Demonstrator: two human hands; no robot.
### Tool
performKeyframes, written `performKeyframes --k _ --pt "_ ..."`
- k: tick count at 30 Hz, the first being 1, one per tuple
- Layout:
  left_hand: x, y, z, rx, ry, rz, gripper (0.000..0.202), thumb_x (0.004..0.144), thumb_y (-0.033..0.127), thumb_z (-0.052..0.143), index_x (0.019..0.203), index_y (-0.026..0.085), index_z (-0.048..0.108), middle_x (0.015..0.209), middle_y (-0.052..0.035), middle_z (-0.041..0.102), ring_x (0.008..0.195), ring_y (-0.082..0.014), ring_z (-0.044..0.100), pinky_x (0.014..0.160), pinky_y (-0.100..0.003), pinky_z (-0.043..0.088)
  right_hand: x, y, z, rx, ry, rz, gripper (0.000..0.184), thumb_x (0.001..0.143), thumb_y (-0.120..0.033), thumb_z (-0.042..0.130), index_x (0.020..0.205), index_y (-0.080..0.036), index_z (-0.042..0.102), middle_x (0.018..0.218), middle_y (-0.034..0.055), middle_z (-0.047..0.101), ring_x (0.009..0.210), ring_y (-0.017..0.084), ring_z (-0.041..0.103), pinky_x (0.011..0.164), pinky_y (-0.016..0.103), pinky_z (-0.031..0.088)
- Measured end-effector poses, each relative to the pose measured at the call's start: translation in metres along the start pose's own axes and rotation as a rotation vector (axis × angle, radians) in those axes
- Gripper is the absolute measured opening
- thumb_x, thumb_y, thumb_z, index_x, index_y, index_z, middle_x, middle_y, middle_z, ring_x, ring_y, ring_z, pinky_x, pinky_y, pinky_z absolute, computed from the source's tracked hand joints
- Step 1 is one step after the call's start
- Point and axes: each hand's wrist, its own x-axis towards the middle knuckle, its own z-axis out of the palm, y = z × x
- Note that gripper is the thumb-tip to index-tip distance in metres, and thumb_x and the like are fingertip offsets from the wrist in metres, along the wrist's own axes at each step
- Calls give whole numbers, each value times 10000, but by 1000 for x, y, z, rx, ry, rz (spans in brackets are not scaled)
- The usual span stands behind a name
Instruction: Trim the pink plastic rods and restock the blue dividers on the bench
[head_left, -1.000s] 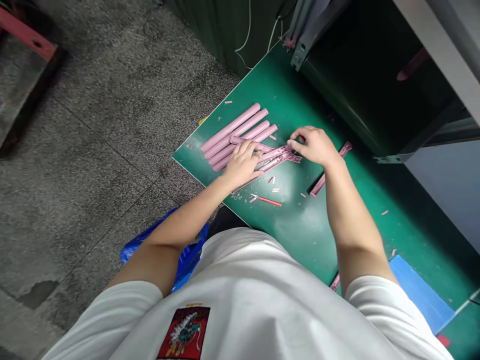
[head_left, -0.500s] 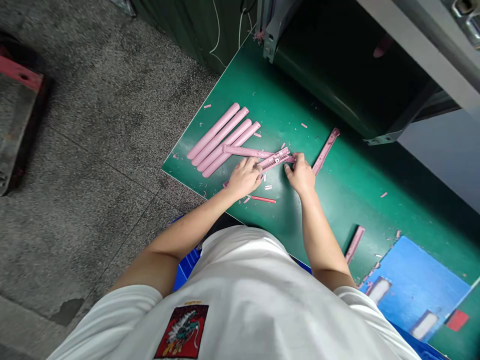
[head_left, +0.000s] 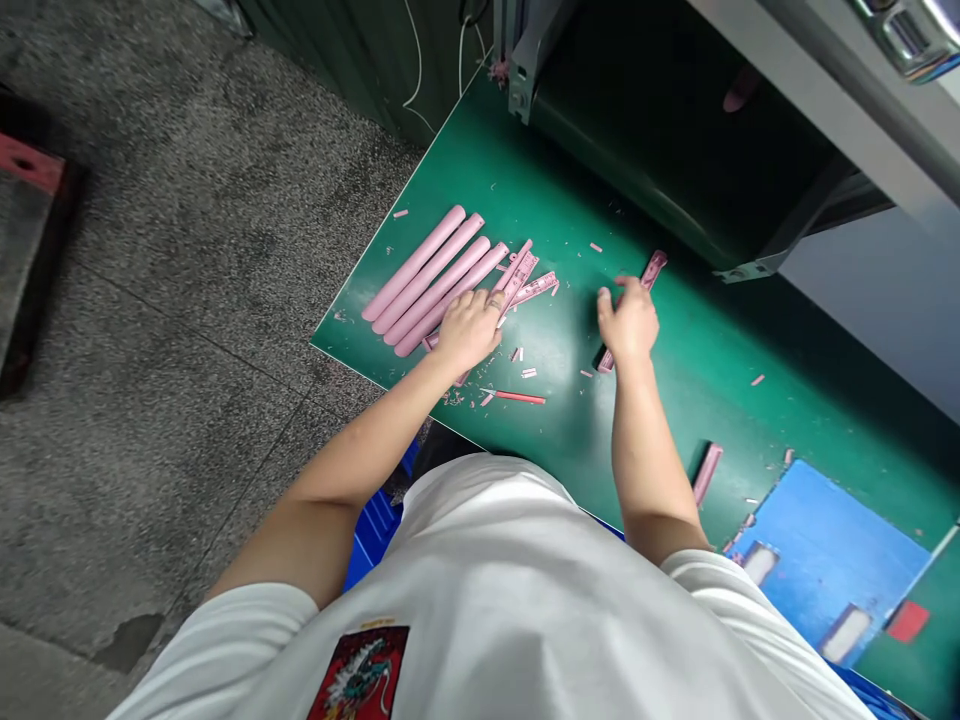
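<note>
I watched a speckled grey concrete floor (head_left: 150, 300) stretch left of the green tabletop (head_left: 675, 340), with a grey steel frame (head_left: 847, 110) beyond and a blue plastic crate (head_left: 373, 530) beneath its edge.

No readable text; lettering (head_left: 378, 624) above shirt patch (head_left: 358, 675) too small.

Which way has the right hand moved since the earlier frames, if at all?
Yes: the right hand has moved away from the pink rods, and is now over a pink strip.
</note>
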Motion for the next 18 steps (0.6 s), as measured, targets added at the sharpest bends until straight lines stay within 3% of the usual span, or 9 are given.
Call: performKeyframes --k 3,5,7,9,12,14,16,18 --pt "6 -4 -1 -28 -28 -18 606 1029 130 527 1631 61 544 1499 -270 633 1403 -424 601 1202 -539 523 -12 29 -8 -61 -32 186 553 1099 -591 617 1429 -151 557 1394 243 675 1173 350 690 937 430 535" --pt "11 -8 -3 -30 -11 -43 607 1047 138 500 1651 82 539 1501 -261 646 1395 -419 620 1194 -540 534 -20 44 -5 -34 -61 222 559 1031 -589 732 1336 -146 580 1267 233 713 1083 340 694 896 415 525" --pt "15 -11 -7 -24 -30 -73 627 1055 165 515 1678 95 515 1458 -259 678 1352 -428 653 1152 -557 562 -26 51 2 110 -61 244 421 981 -480 791 1199 -179 593 1087 165 728 992 300 673 871 388 510" --pt "14 -14 -10 -29 -32 -84 636 1046 182 553 1675 88 523 1453 -271 682 1350 -445 659 1141 -578 567 -32 51 10 285 -44 245 263 980 -413 743 1043 -221 574 911 83 689 880 248 637 830 358 498" --pt "5 -9 -12 -151 109 -34 560 1040 215 604 1587 97 627 1556 -258 635 1453 -439 601 1253 -588 491 -52 39 14 587 -62 190 334 993 -555 640 896 -264 508 748 -8 568 698 189 549 687 314 474" --pt "-6 1 -8 -413 159 -3 484 1057 290 626 1507 123 688 1501 -219 687 1400 -381 653 1243 -537 515 -76 27 11 910 -123 122 459 931 -707 655 889 -274 508 718 -36 516 628 174 499 598 294 442" --pt "-19 19 -4 -824 97 6 490 1068 411 648 1473 139 695 1379 -187 759 1255 -314 738 1125 -469 601 -104 12 7 1197 -197 59 553 842 -791 731 906 -276 541 712 -45 514 596 166 475 552 283 416" --pt "-32 40 -1 -1235 3 36 587 1037 548 710 1461 142 695 1314 -177 789 1171 -286 772 1006 -413 644 -131 -1 3 1336 -249 13 581 806 -797 801 912 -270 579 719 -39 545 601 162 483 550 276 417"
